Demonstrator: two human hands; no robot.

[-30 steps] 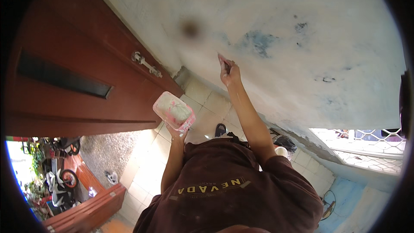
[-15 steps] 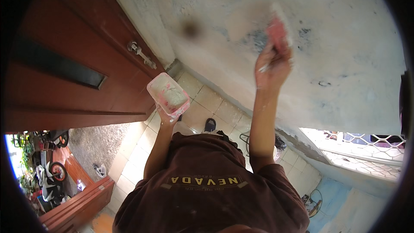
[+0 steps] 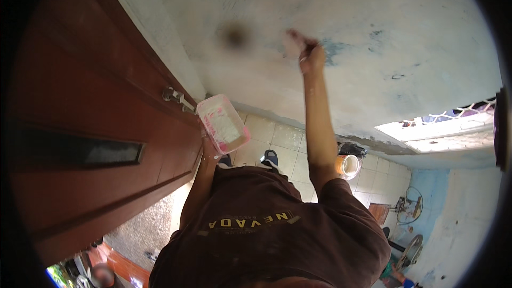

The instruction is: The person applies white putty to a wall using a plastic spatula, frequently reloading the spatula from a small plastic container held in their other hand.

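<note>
The right hand grips a brush against the wall. The left hand holds a tilted paint tray, so paint may spill onto the floor tiles

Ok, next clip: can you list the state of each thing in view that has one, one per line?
Right hand: raised, closed on a tool blurred by motion, at the wall.
Left hand: under the pink tray, holding it up.
Pink tray: tilted, white paint inside.
Wall: patchy white with bluish stains.
Red door: whether shut cannot be told.
Bucket: on the tiled floor, open top.
</note>
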